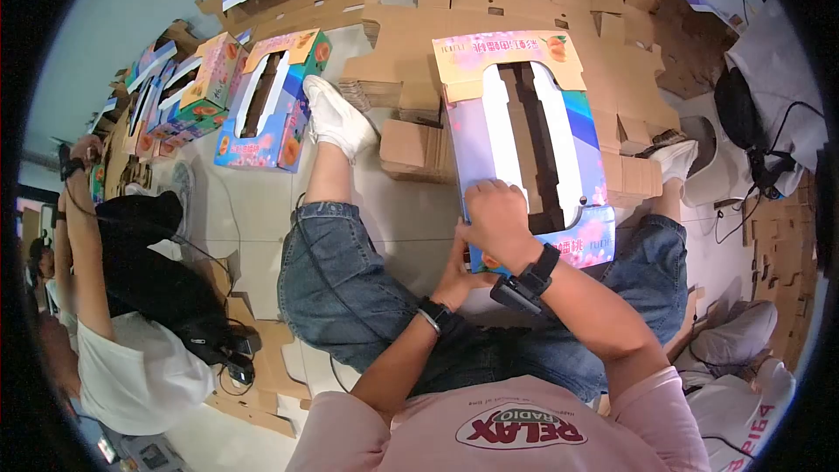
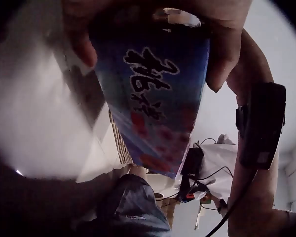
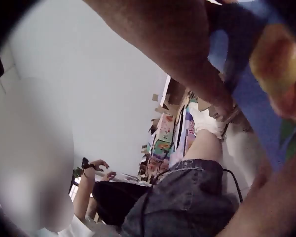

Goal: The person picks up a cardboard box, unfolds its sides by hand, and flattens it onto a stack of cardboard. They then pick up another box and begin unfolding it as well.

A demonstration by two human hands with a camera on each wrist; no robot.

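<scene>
A printed cardboard fruit box [image 1: 469, 140] stands between the person's legs. Its top has a long opening edged by white inner flaps [image 1: 500, 118], with brown board visible inside. At the near left corner, the left hand [image 1: 456, 269] grips the box low on its side. The right hand [image 1: 496, 212] is above it, fingers curled over the top edge beside the opening. In the left wrist view, fingers show on both sides of the blue printed panel [image 2: 153, 103]. A peach-printed panel [image 3: 261, 94] lies beside the hands in the right wrist view; the right fingertips are hidden.
Stacks of flat brown cardboard [image 1: 516, 0] lie beyond the box. Another printed box [image 1: 266, 109] stands by the left shoe [image 1: 336, 118], with several more behind it. A person in a white shirt [image 1: 140, 376] sits at left. A pale bin [image 1: 706, 170] stands at right, and cables cross the floor.
</scene>
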